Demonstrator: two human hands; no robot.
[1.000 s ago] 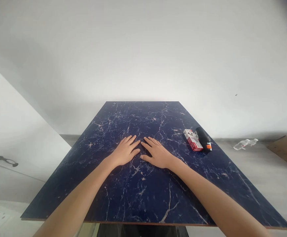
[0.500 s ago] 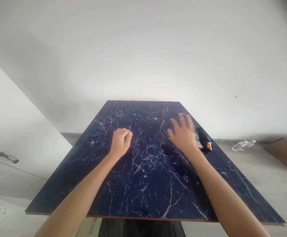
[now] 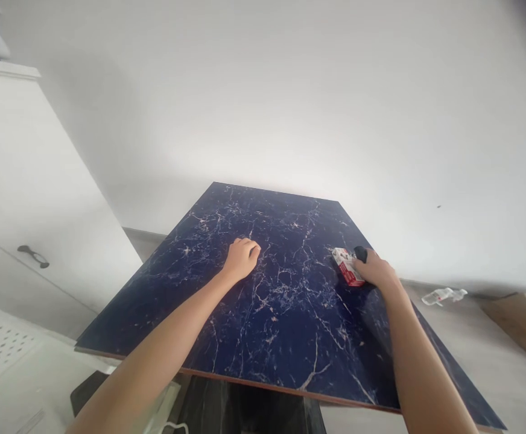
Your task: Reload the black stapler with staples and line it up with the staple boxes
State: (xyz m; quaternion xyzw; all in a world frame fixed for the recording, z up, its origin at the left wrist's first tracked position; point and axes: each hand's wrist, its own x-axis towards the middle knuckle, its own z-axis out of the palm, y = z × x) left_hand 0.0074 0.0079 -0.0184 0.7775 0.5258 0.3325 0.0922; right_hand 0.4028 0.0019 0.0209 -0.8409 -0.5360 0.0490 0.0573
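My left hand (image 3: 242,259) rests on the dark blue marble-patterned table (image 3: 272,337), its fingers curled in a loose fist with nothing visible in it. At the table's right side, my right hand (image 3: 377,270) is closed around a black object (image 3: 360,254). Most of that object is hidden under the fingers, so its kind is unclear. Just left of it lies a small red and white box (image 3: 348,266), close to my right thumb.
A white cabinet (image 3: 41,181) with a dark handle (image 3: 34,257) stands at the left. On the floor to the right are a clear plastic bottle (image 3: 438,296) and a cardboard box (image 3: 516,325). A pale wall rises behind the table.
My right hand, spread and moving over the table before, has shifted right and closed on the black object. The red and white box shows more fully. My left hand stays curled; the view has tilted.
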